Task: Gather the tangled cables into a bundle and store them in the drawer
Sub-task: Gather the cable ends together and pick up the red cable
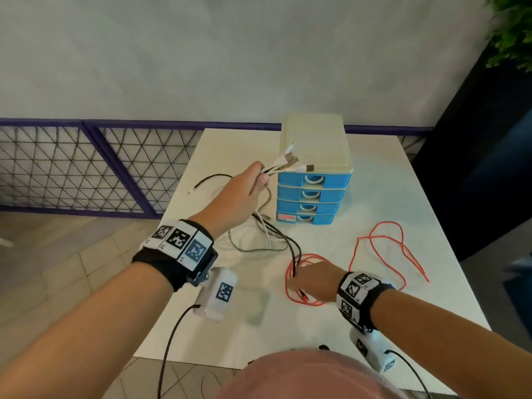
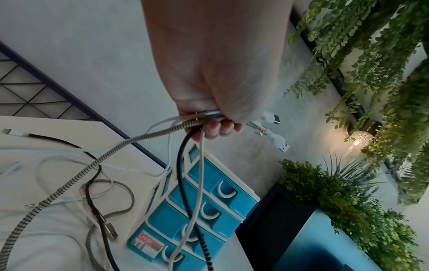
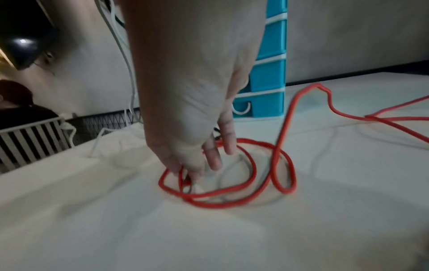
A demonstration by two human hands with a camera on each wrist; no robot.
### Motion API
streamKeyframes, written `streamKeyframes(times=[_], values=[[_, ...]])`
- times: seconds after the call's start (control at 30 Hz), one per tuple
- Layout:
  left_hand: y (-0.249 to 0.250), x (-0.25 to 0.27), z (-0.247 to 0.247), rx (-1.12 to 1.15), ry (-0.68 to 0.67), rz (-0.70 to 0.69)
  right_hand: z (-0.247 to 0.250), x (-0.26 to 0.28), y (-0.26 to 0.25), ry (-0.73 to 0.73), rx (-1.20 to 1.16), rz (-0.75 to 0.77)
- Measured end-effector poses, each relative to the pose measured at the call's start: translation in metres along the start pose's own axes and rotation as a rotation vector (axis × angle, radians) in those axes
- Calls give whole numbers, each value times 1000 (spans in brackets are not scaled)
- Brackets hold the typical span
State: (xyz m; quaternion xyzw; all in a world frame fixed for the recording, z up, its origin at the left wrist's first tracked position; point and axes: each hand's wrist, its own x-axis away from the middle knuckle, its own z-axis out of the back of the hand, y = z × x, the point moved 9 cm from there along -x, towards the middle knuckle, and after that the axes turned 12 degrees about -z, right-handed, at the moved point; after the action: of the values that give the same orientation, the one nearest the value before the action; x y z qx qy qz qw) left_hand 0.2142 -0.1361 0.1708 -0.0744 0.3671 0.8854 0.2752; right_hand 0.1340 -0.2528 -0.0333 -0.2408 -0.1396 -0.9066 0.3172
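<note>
Above the bench [image 1: 374,180], my left hand [image 1: 236,194] is lifted and closed around the plug ends of several cables [image 2: 199,165]: a white one, a black one and a striped braided one [image 2: 76,176]. Their connectors fan out past my fingers toward the top of the drawer unit [image 1: 315,171]. From my grip the cables hang down and trail across the white surface in loose, crossing loops; one black length with a white tip [image 1: 201,182] lies off to the left.

My right hand [image 1: 312,279] is low on the bench, fingers reaching down into the coiled part of the red cable [image 3: 232,198]. Some fingers look stretched out and others bent at the red strand; the wrist view is blurred there, so I cannot tell whether I have actually pinched it. The rest of the red cable runs off to the right in a long open loop [image 1: 394,249], well apart from the bunch in my left hand.

I judge the gathering step is under way and about half done: one end of the bunch is collected, the red cable is not yet joined, and all four blue drawers look closed. Next I need a firm hold on the red cable, then to bring it up to the left hand and wind the trailing lengths into one bundle. Only then does a drawer need pulling open, which will want a free hand.
</note>
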Motion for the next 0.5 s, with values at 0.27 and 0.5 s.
streamKeyframes(times=[0.27, 0.5], values=[[-18, -8, -4, 165, 48, 20, -21, 14, 0, 59, 166, 43], [-27, -16, -11, 240, 86, 58, -28, 17, 18, 43, 128, -132]])
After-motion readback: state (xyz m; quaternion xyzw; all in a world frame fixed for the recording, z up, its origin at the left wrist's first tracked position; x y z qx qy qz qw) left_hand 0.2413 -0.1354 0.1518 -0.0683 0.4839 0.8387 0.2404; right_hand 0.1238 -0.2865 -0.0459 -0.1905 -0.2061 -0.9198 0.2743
